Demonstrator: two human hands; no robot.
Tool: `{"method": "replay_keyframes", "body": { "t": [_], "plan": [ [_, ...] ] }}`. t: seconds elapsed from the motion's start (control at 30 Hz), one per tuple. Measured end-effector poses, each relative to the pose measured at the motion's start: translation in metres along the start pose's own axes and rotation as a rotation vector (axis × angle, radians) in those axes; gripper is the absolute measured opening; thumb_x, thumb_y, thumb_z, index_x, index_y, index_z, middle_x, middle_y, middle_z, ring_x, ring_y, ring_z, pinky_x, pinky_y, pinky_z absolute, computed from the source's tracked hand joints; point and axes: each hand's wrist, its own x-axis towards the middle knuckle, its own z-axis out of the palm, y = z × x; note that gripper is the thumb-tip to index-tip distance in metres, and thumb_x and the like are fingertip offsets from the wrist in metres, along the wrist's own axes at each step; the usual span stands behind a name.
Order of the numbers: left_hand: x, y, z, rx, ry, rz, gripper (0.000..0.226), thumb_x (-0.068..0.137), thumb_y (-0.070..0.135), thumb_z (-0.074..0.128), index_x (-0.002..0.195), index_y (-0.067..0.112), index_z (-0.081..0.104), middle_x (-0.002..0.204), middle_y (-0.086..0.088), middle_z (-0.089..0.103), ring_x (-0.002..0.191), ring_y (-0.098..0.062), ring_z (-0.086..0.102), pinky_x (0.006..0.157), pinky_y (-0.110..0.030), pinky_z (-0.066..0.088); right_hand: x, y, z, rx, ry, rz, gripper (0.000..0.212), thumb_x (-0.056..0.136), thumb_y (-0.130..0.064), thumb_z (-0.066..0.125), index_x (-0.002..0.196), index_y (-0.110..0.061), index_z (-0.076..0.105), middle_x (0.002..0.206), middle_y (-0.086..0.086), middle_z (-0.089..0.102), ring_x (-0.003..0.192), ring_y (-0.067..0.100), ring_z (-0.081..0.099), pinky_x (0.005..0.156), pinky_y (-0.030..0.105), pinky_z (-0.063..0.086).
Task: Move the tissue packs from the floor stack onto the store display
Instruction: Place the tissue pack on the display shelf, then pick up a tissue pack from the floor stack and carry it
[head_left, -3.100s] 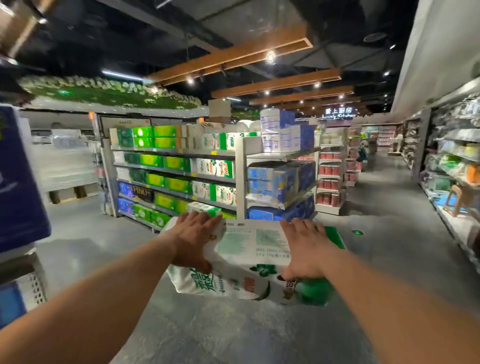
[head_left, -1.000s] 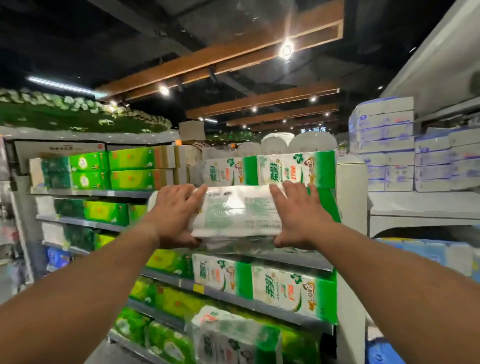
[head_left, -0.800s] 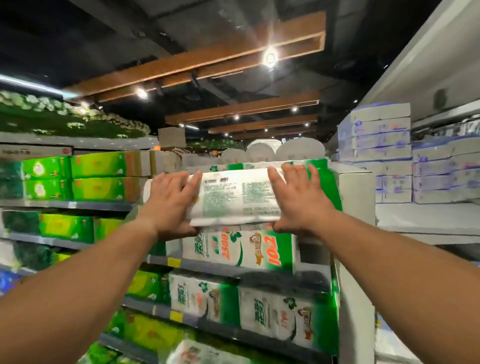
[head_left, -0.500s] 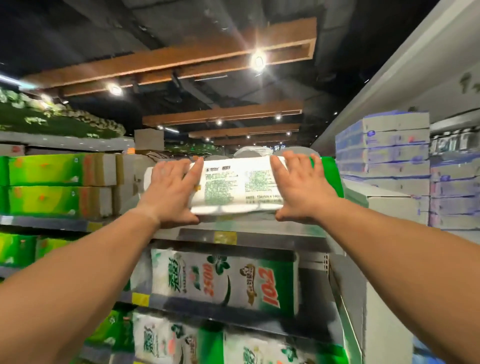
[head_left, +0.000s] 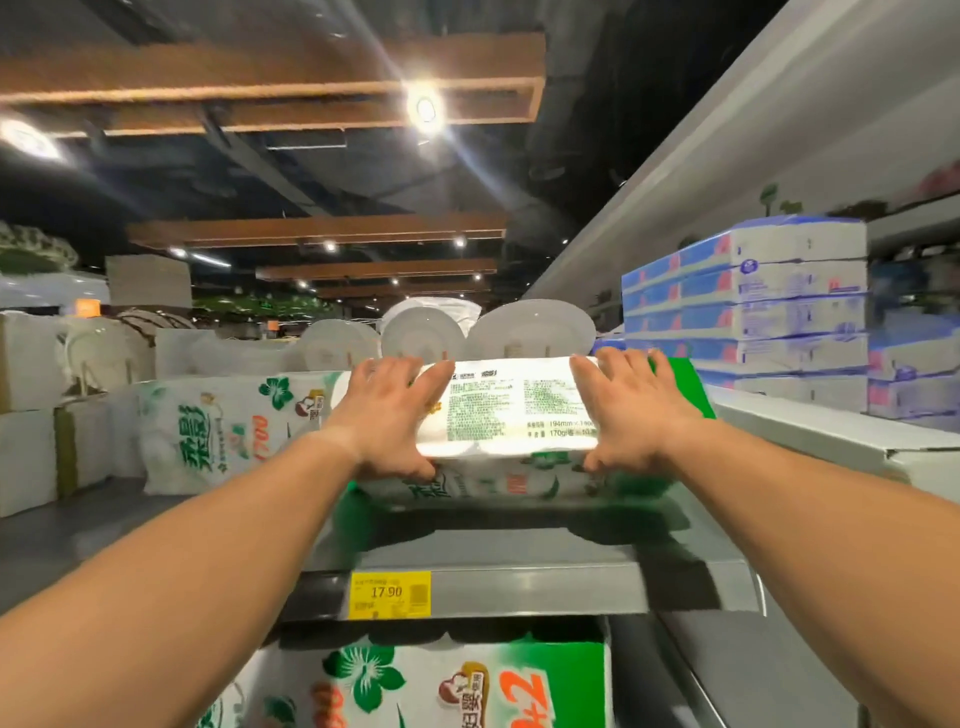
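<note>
Left hand (head_left: 387, 415) and right hand (head_left: 631, 410) clamped on the two ends of one tissue pack (head_left: 511, 408), fingers laid over its printed top face and thumbs tucked beneath the lower edge. Pack held level over the top shelf (head_left: 519, 551), between the hands; whether resting on the shelf or just above it, cannot tell, its lower part blurred. Green end of the pack showing past the right hand's fingers. Just beside the left hand, to its outer side, a second pack (head_left: 223, 431) of the same white and green kind standing on the shelf. Directly below the hands, on the shelf's front lip, a yellow price label (head_left: 389, 594) reading 17.90. Further below, under the shelf, another white and green pack (head_left: 431, 686) on the next level. Beyond the fingertips, white plates (head_left: 530, 330) standing upright. Off to the outer side of the right hand, well apart, a stack of blue and white packs (head_left: 753, 306) on a white ledge (head_left: 831, 436). Overhead, wooden ceiling beams (head_left: 270, 88) with a bright spotlight (head_left: 426, 109).
</note>
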Motion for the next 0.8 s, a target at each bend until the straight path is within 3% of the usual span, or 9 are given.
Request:
{"method": "replay_keyframes", "body": {
  "t": [0.13,0.23,0.3,0.37,0.43,0.5,0.8],
  "plan": [
    [0.037,-0.011,0.012,-0.071,-0.045,0.018,0.121,0.052,0.069,0.070,0.154,0.033,0.013,0.143,-0.007,0.038,0.133,-0.030,0.032,0.113,-0.050,0.026,0.035,0.016,0.011,0.011,-0.091,0.026,0.122,0.064,-0.060,0.078,0.157,-0.027,0.006,0.158,0.011,0.021,0.145,0.034,0.020,0.121,0.057,0.009],
    [0.070,-0.022,-0.002,-0.093,-0.097,-0.043,0.119,0.054,0.074,0.077,0.153,0.034,0.025,0.152,-0.006,0.036,0.139,-0.030,0.032,0.115,-0.053,0.026,0.063,0.028,0.000,0.053,-0.164,0.085,0.110,0.065,-0.060,0.078,0.155,-0.030,0.021,0.165,0.008,0.012,0.149,0.033,0.017,0.118,0.056,0.014],
    [0.087,-0.023,-0.007,-0.091,-0.186,-0.088,0.098,0.062,0.071,0.080,0.145,0.033,0.043,0.147,-0.002,0.046,0.133,-0.028,0.043,0.110,-0.049,0.037,0.078,0.029,-0.002,0.027,-0.204,0.095,0.087,0.071,-0.061,0.075,0.145,-0.029,0.040,0.156,0.008,0.034,0.140,0.032,0.035,0.116,0.054,0.027],
    [0.094,-0.017,0.003,-0.168,-0.325,-0.109,0.085,0.066,0.063,0.084,0.136,0.026,0.052,0.136,-0.001,0.059,0.118,-0.025,0.057,0.100,-0.043,0.048,0.085,0.025,0.007,0.045,-0.257,0.084,0.071,0.076,-0.057,0.074,0.134,-0.025,0.048,0.141,0.004,0.052,0.127,0.029,0.049,0.110,0.052,0.037],
    [0.094,-0.008,0.018,-0.181,-0.370,-0.125,0.111,0.051,0.069,0.088,0.141,0.023,0.041,0.139,0.000,0.055,0.124,-0.027,0.053,0.102,-0.048,0.046,0.089,0.023,0.024,0.043,-0.280,0.085,0.095,0.064,-0.062,0.083,0.139,-0.023,0.040,0.143,0.004,0.047,0.132,0.030,0.044,0.114,0.056,0.029],
    [0.091,-0.002,0.030,-0.080,-0.294,-0.158,0.129,0.041,0.074,0.088,0.145,0.024,0.030,0.143,-0.001,0.048,0.133,-0.029,0.044,0.104,-0.056,0.041,0.089,0.023,0.037,-0.019,-0.247,0.098,0.123,0.050,-0.070,0.087,0.147,-0.024,0.027,0.148,0.006,0.037,0.139,0.032,0.033,0.115,0.062,0.019],
    [0.087,0.000,0.045,-0.019,-0.156,-0.135,0.103,0.049,0.072,0.086,0.126,0.025,0.037,0.128,0.001,0.051,0.120,-0.025,0.045,0.097,-0.049,0.037,0.091,0.030,0.052,-0.040,-0.132,0.066,0.120,0.056,-0.068,0.086,0.148,-0.027,0.020,0.148,0.007,0.036,0.138,0.032,0.031,0.113,0.062,0.020]
  ]
}}
